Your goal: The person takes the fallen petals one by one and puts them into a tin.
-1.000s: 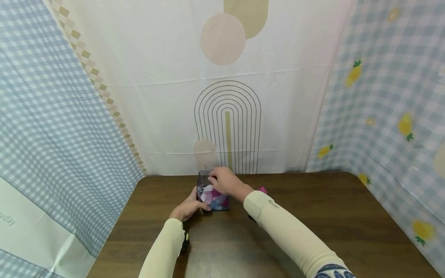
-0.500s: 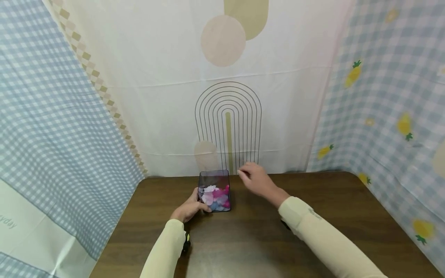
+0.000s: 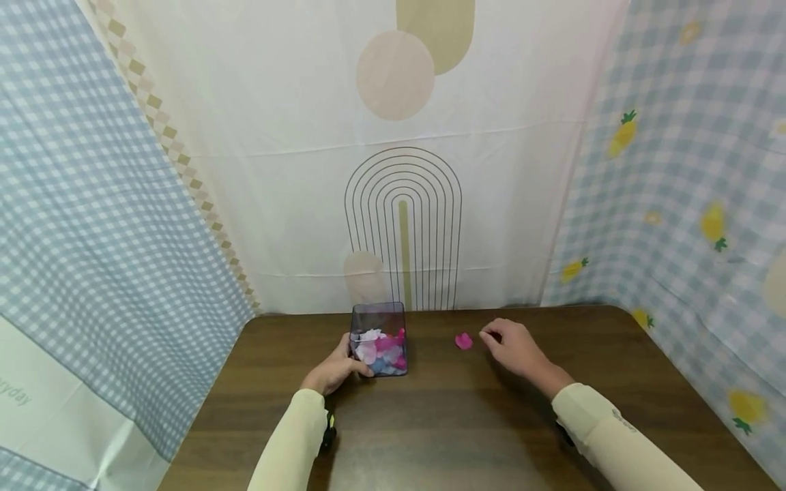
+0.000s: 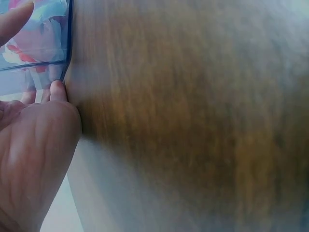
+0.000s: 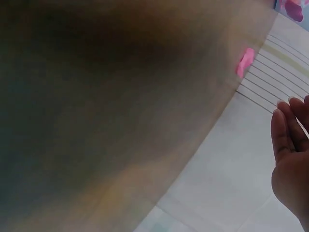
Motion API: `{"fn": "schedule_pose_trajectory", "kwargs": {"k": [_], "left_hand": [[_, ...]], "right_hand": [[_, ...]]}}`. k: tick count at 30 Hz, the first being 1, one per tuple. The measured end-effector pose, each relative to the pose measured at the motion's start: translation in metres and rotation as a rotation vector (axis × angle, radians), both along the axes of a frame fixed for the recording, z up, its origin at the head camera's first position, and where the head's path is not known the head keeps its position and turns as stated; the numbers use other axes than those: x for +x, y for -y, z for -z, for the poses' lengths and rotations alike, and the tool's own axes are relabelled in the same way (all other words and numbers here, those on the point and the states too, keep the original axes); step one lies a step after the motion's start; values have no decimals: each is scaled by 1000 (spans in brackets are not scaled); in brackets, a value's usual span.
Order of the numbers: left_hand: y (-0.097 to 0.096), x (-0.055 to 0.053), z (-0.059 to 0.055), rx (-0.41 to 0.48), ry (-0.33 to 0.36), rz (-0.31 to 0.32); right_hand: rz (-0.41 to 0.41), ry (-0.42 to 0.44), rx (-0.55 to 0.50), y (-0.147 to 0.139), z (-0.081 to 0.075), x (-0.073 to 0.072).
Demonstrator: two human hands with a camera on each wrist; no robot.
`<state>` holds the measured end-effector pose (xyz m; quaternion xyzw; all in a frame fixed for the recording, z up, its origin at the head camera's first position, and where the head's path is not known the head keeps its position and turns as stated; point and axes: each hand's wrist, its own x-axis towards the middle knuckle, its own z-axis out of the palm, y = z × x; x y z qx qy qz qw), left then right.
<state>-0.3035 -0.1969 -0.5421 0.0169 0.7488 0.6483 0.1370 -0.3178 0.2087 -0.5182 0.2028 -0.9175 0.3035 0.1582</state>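
Note:
A clear, tinted plastic box [image 3: 379,318] stands upright at the table's far side. Inside lie several petals [image 3: 382,349] in white, pink, magenta and blue. My left hand [image 3: 334,367] grips the box's left side, thumb across the near face; in the left wrist view, fingertips [image 4: 58,91] show beside its lower edge. To the right of the box, a single magenta petal [image 3: 463,341] rests on the wood. My right hand [image 3: 514,348] is just right of that petal and apart from it, fingers loosely bent. Nothing shows between the right fingers in the right wrist view.
The brown wooden table [image 3: 424,423] runs back to a white patterned curtain [image 3: 295,204]. Blue checked cloth [image 3: 153,204] hangs at the left, and checked cloth with pineapples [image 3: 663,204] at the right.
My right hand has come out of the box and moved right, past the lone magenta petal, which is now in full view. My left hand and the box have stayed in place.

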Motion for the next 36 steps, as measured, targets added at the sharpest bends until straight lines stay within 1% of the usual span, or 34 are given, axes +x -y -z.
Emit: {"fn": "schedule_pose_trajectory", "kwargs": {"k": [4,10,13,18,20,23,26,30,33,36], "left_hand": [[0,0,1,7,-2,-6],[-1,0,2,-1,-6,8],[-2,0,3,5,3,9],[-2,0,3,8,10,-1],[-2,0,2,12,12,-5],[1,0,0,12,17,-3],[2,0,-1,5,21,5],[2,1,-2,-2,23,2],[1,2,-3,-8,7,3],[0,3,-3,-9,-2,6]], "right_hand": [[-6,29,12,0,5,2],[-19,140,39,8,11,5],[-42,158,95,13,17,4],[-95,168,232,23,23,-6],[-110,180,267,28,23,-11],[-109,204,304,36,23,-18],[-102,203,332,42,22,-24],[-99,160,374,47,19,-30],[-94,130,408,48,19,-35],[-80,126,423,48,20,-38]]}}
